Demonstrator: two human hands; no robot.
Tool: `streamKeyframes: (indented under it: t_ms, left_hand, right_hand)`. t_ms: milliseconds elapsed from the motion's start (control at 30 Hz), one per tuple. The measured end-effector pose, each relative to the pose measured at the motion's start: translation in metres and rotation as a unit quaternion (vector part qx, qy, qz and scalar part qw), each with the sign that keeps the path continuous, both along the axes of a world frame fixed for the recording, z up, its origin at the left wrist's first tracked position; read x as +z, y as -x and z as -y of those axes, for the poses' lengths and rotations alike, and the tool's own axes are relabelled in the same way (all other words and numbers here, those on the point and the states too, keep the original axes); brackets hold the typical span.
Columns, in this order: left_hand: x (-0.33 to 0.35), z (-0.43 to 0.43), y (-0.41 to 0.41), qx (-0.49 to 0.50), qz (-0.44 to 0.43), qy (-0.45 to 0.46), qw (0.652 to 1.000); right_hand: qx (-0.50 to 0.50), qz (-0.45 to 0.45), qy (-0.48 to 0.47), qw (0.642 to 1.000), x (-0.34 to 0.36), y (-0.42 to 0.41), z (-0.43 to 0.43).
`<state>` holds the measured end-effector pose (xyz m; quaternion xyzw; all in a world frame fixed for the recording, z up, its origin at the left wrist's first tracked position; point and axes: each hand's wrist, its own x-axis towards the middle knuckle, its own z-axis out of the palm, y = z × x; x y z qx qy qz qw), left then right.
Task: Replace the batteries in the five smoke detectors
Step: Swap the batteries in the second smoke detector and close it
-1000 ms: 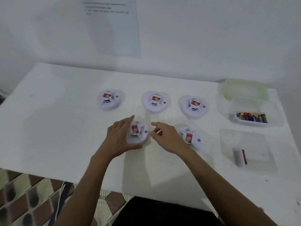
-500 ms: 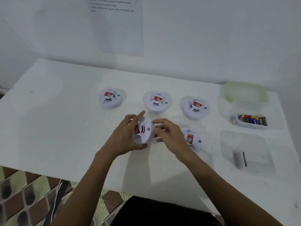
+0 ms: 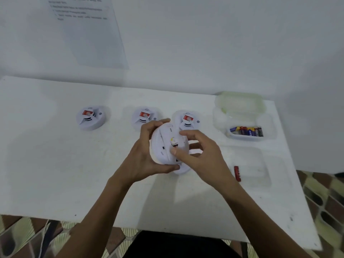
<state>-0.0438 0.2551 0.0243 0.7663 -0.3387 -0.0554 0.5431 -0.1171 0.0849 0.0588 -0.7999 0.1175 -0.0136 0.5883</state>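
A white smoke detector [image 3: 163, 144] is held above the table, turned so its back faces me. My left hand [image 3: 143, 155] grips its left rim. My right hand [image 3: 201, 153] holds its right side, thumb pressing on the back near a small opening. Three more detectors stand in a row behind: left [image 3: 90, 118], middle [image 3: 143, 117], right [image 3: 188, 119], each with a red label. The fifth detector [image 3: 183, 170] lies mostly hidden under my hands. A clear tub [image 3: 245, 135] holds several batteries [image 3: 246, 131].
A second clear tray [image 3: 260, 170] at the right front holds one red battery [image 3: 237, 173]. A clear lid [image 3: 240, 103] lies behind the battery tub. A paper sheet [image 3: 87, 30] hangs on the wall. The white table [image 3: 55, 164] ends at the right over patterned floor.
Both hands lifted the front-left detector off the table and turned it over, so its back now faces me. The camera view shifted left and closer.
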Motion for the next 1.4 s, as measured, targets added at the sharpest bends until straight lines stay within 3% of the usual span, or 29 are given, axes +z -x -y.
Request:
streamKeyframes:
  t_ms: [233, 633, 733, 900, 1067, 1167, 1267, 1400]
  left_hand:
    - [0.005, 0.055, 0.01, -0.004, 0.0, 0.001, 1.0]
    - [0.028, 0.085, 0.019, 0.001, 0.064, -0.012, 0.998]
    - [0.021, 0.082, 0.016, 0.005, 0.04, -0.017, 0.999]
    - [0.003, 0.083, 0.014, -0.009, -0.014, 0.006, 1.0]
    - [0.003, 0.077, 0.011, 0.031, 0.038, -0.045, 0.998]
    - [0.005, 0.079, 0.012, 0.02, 0.034, -0.053, 0.998]
    - [0.006, 0.082, 0.012, 0.014, -0.022, -0.024, 0.999]
    - [0.01, 0.079, 0.012, 0.023, 0.025, -0.026, 0.999]
  right_hand:
    - [-0.038, 0.035, 0.093, 0.994, 0.002, 0.024, 0.037]
    - [0.015, 0.064, 0.067, 0.996, 0.005, 0.028, 0.059]
    - [0.054, 0.051, 0.057, 0.996, 0.004, 0.028, 0.066]
    - [0.014, 0.025, 0.159, 0.987, 0.004, 0.03, 0.063]
    - [-0.047, 0.043, 0.233, 0.97, 0.008, 0.031, 0.047]
    - [-0.076, 0.019, 0.209, 0.975, 0.015, 0.023, 0.046]
    - [-0.063, 0.055, 0.172, 0.982, 0.019, 0.023, 0.044]
    - [-0.039, 0.082, 0.004, 0.996, 0.027, 0.028, 0.057]
